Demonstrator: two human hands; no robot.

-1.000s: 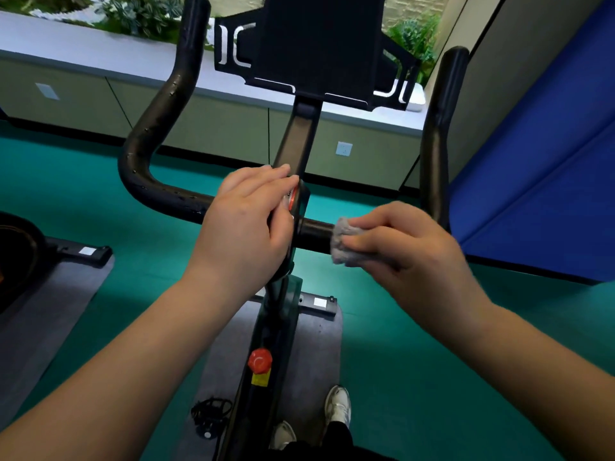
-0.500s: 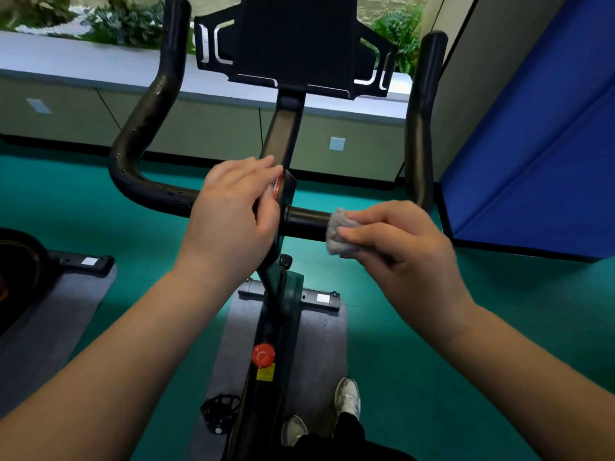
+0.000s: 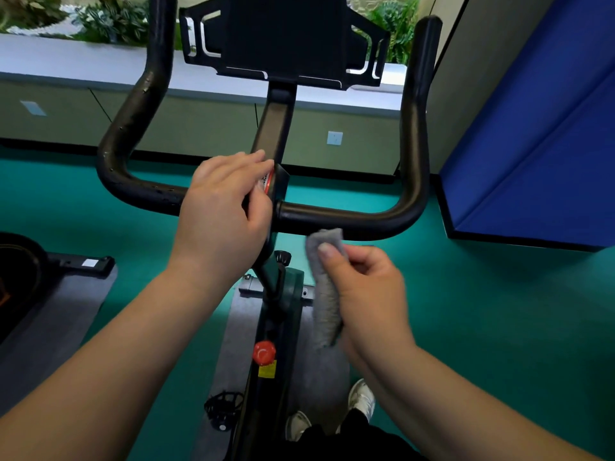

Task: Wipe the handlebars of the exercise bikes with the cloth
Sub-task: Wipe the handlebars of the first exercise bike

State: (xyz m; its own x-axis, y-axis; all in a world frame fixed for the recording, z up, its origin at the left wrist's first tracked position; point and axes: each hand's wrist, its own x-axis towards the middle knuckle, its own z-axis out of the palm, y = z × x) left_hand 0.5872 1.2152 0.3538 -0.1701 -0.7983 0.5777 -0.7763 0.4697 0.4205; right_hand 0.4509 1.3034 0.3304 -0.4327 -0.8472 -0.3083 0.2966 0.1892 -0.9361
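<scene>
A black U-shaped handlebar (image 3: 352, 217) of an exercise bike spans the middle of the view, with both ends rising toward a black tablet holder (image 3: 283, 38). My left hand (image 3: 223, 211) grips the handlebar at its centre, next to the stem. My right hand (image 3: 362, 291) pinches a grey folded cloth (image 3: 326, 287) just below the right half of the bar. The cloth's top edge sits at the bar's underside; whether it touches is unclear. The rest of the cloth hangs down along my palm.
The bike's green frame (image 3: 286, 314) with a red knob (image 3: 264, 352) stands on a grey mat (image 3: 229, 354) over teal floor. Another machine (image 3: 20, 271) is at the left. A blue padded panel (image 3: 539, 144) stands at the right, a low counter with plants behind.
My right hand has come off the handlebar and dropped below it, and the cloth now hangs unfolded. My left hand stays at the centre.
</scene>
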